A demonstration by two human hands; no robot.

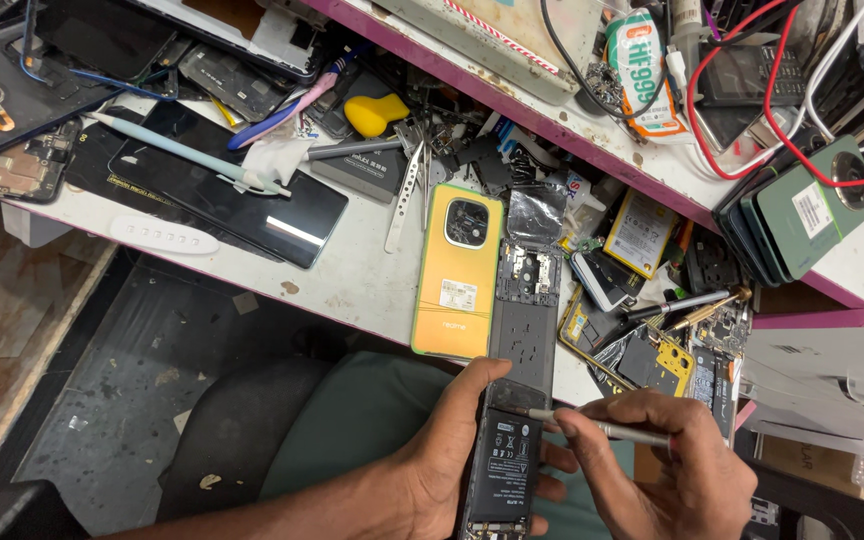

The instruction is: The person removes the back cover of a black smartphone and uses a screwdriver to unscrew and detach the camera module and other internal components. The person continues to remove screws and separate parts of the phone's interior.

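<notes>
Left hand [442,455] gripping opened phone [504,465], right hand [667,460] probing

Your left hand [452,455] around an opened phone [505,455], right hand [667,465] with a tool [602,428] against it.

- A white worktable [352,285] with a pink-edged upper shelf [512,95].
- Dark, stained floor [132,400]; pale marbled tiles [12,330] at the side.
- Black chair seat [242,420] below.
</notes>
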